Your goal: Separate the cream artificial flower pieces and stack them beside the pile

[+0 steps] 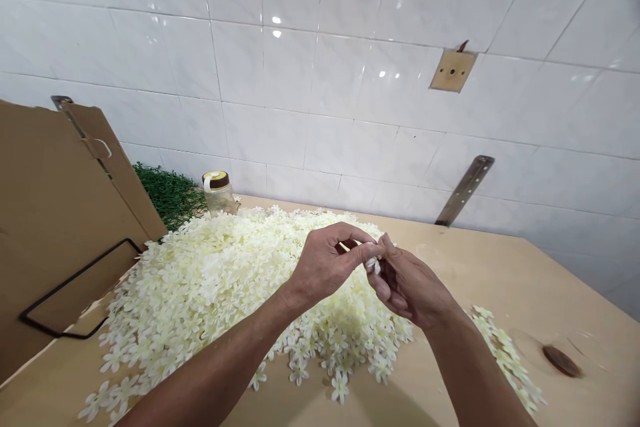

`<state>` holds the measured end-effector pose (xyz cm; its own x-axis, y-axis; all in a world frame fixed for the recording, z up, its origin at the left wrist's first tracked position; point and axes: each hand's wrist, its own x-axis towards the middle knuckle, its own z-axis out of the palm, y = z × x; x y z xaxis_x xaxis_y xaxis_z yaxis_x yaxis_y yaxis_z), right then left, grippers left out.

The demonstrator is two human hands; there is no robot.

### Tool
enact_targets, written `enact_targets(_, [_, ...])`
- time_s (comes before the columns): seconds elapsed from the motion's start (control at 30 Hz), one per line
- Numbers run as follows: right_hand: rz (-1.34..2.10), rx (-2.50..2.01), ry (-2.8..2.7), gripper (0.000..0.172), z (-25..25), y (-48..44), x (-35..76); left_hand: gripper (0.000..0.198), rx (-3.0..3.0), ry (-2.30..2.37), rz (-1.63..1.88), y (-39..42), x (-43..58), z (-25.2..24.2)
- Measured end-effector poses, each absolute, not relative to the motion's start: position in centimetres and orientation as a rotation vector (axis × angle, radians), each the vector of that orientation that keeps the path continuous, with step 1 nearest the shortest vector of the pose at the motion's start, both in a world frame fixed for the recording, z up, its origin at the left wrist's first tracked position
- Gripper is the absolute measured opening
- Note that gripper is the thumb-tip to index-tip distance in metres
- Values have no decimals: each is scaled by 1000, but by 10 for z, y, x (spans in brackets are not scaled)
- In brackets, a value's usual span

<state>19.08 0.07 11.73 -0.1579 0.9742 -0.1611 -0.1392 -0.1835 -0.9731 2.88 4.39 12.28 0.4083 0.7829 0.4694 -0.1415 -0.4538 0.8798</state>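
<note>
A big heap of small cream-white artificial flowers point(215, 273) covers the left and middle of the wooden table point(500, 273). Above its right side my two hands meet. My left hand point(325, 263) pinches a small white flower piece point(373, 265) between thumb and fingers. My right hand point(410, 287) is closed round the same piece from the other side, fingers curled. Most of the piece is hidden by my fingers.
A thin row of the same flowers point(505, 353) lies to the right of my right arm. A cardboard box point(55, 213) stands at left. Behind the heap are green artificial grass point(170, 193) and a small plastic jar point(219, 192). A tiled wall rises behind the table.
</note>
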Motion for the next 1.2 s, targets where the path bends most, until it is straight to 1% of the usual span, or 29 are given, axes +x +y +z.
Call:
enact_targets(0.2, [1487,-1075,-1054,40,118,3,193,24,1627,675,1209,45,30,119])
enact_targets(0.33, [1525,-1007,-1046,37,119,5,195,24,1562,634,1223,47,30,117])
enact_targets(0.53, [1546,-1015,-1142,33,119,4,194,30,1404,652,1260,53,32,114])
enact_targets(0.63, [1485,-1058,-1215,31,119,3,194,31,1342,683,1309,56,31,115])
enact_targets(0.77, [1318,-1149,-1380,34,119,3,194,32,1214,687,1329,60,27,118])
enact_targets(0.9, [1161,-1188,-1406,33,119,2,196,29,1077,642,1155,63,25,119])
enact_targets(0.97, [1095,-1200,-1361,31,119,2,197,24,1008,633,1057,64,26,116])
enact_targets(1.07, [1025,-1216,-1304,33,119,2,200,15,907,608,933,65,30,110])
enact_targets(1.2, [957,-1255,-1326,37,121,3,204,8,730,605,791,63,39,105])
